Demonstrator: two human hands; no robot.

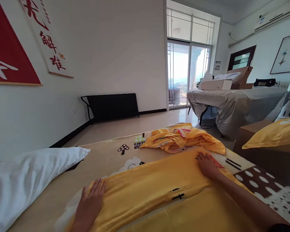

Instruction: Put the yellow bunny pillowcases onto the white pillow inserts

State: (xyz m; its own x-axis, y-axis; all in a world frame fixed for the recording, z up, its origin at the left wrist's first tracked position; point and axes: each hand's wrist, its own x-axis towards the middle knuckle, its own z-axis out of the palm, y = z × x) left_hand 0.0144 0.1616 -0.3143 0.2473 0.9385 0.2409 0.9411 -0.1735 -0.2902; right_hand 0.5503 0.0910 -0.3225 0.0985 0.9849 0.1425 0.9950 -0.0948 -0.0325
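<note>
A yellow pillowcase-like cloth (145, 180) with small black marks lies spread flat before me, a seam or fold running across its near part. My left hand (93, 196) rests flat at its left edge, fingers stretched out. At the far right corner, beside a red printed patch, my right hand (206, 164) lies flat with its fingers extended. Neither hand grips anything. Just beyond, a crumpled yellow printed cloth (181, 137) sits in a heap. Beneath both is a patterned blanket (111, 154) with mushroom and sheep pictures.
A white pillow (36, 174) lies at the left. To the right, a yellow pillow (273, 133) rests on a cardboard box (253, 129). Farther back stand a plastic-covered table (232, 100) with boxes, and a black folded frame (113, 106) against the wall.
</note>
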